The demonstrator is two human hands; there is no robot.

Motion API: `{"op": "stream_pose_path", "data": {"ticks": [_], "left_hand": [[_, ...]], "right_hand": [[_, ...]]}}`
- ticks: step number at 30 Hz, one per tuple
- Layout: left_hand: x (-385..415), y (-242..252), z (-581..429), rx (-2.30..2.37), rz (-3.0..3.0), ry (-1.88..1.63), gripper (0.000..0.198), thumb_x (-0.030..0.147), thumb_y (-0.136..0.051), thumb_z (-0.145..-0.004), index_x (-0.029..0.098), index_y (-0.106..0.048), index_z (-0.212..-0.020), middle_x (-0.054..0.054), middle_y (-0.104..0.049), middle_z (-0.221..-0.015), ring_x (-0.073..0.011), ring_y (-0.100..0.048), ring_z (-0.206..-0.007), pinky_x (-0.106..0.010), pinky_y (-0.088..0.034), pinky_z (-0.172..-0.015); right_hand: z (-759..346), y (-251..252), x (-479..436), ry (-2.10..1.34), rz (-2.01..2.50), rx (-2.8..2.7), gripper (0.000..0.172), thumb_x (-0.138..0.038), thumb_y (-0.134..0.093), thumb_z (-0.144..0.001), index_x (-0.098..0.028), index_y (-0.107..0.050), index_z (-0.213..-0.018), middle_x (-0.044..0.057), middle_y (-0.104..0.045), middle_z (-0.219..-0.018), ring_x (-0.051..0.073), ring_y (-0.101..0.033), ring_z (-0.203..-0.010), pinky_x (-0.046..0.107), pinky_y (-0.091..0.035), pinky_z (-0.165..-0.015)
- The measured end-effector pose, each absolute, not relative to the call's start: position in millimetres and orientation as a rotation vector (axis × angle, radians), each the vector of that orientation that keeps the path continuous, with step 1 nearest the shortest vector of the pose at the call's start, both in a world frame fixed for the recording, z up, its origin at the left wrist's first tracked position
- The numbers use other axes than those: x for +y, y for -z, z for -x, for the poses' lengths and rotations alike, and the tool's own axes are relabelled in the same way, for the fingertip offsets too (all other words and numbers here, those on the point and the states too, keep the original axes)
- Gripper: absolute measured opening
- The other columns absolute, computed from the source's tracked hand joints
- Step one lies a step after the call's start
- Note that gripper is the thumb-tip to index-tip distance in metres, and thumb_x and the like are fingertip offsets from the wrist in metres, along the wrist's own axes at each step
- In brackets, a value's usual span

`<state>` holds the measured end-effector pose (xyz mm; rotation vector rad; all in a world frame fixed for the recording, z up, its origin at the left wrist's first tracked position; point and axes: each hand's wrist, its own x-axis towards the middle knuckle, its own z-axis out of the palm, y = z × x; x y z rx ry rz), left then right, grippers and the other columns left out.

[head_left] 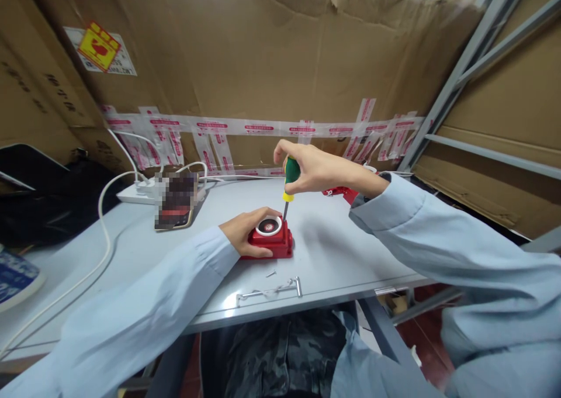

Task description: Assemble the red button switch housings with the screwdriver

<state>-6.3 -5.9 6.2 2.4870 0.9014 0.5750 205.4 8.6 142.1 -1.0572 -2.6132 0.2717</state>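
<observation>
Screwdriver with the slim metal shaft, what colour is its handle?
Its rounded handle is green with yellow parts, shown best in the head view.

A yellow sticker [99, 47] with a red goblet sign sat on a white label [125, 63], where the letters "LM" could be read, on the cardboard sheet [263, 47]. Red print on the tape [258, 128] was too small to read; dark characters on the left box [46, 53] were blurred.

The red housing [280, 243] lies flat, white-ringed black disc [269, 227] facing up. The green-and-yellow-handled screwdriver [288, 197] stands nearly upright, tip at the housing's far-right corner.
</observation>
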Motion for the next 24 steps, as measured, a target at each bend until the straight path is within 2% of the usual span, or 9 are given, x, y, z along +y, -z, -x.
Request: {"op": "stream_pose_path", "data": {"ticks": [3, 8, 12, 17, 24], "left_hand": [[-5, -6, 6, 0.892, -2.483, -0.58, 0.067, 0.043, -0.072, -0.067, 0.022, -0.043, -0.123, -0.007, -0.062, -0.116, -0.0237, -0.062, -0.098, -0.035, -0.046, -0.089], [-5, -6, 7, 0.898, -2.489, -0.563, 0.068, 0.043, -0.072, -0.068, 0.021, -0.041, -0.125, -0.008, -0.062, -0.116, -0.0235, -0.062, -0.098, -0.035, -0.046, -0.089], [-6, -6, 7, 0.922, -2.486, -0.558, 0.068, 0.043, -0.072, -0.068, 0.022, -0.042, -0.125, -0.007, -0.062, -0.115, -0.0233, -0.062, -0.098, -0.035, -0.046, -0.089], [-4, -4, 7, 0.901, -2.479, -0.557, 0.069, 0.044, -0.072, -0.068, 0.022, -0.041, -0.126, -0.008, -0.061, -0.119, -0.0243, -0.062, -0.1, -0.036, -0.047, -0.089], [-4, -4, 7, 0.865, -2.507, -0.58, 0.068, 0.04, -0.072, -0.067, 0.022, -0.041, -0.126, -0.008, -0.059, -0.122, -0.0243, -0.06, -0.104, -0.035, -0.046, -0.091]], "right_hand": [[-205, -141, 10, -0.193, 1.07, -2.56, 0.033, -0.023, -0.063, -0.07, -0.021, -0.043, -0.095, 0.001, -0.055, -0.086, 0.015, -0.049, -0.075, 0.029, -0.037, -0.06], [-204, -139, 10, -0.287, 1.046, -2.556, 0.045, -0.02, -0.064, -0.066, -0.021, -0.039, -0.103, 0.003, -0.056, -0.093, 0.014, -0.051, -0.073, 0.027, -0.039, -0.058], [-204, -137, 9, -0.308, 1.101, -2.524, 0.039, -0.02, -0.061, -0.07, -0.021, -0.038, -0.101, 0.0, -0.056, -0.082, 0.012, -0.05, -0.06, 0.026, -0.037, -0.05], [-206, -139, 8, -0.275, 1.047, -2.471, 0.044, -0.014, -0.061, -0.067, -0.022, -0.038, -0.103, 0.0, -0.058, -0.079, 0.014, -0.052, -0.066, 0.026, -0.038, -0.053], [-214, -158, -8, -0.342, 1.044, -2.425, 0.046, -0.013, -0.06, -0.069, -0.021, -0.039, -0.109, -0.002, -0.058, -0.079, 0.011, -0.052, -0.059, 0.026, -0.041, -0.055]]}}
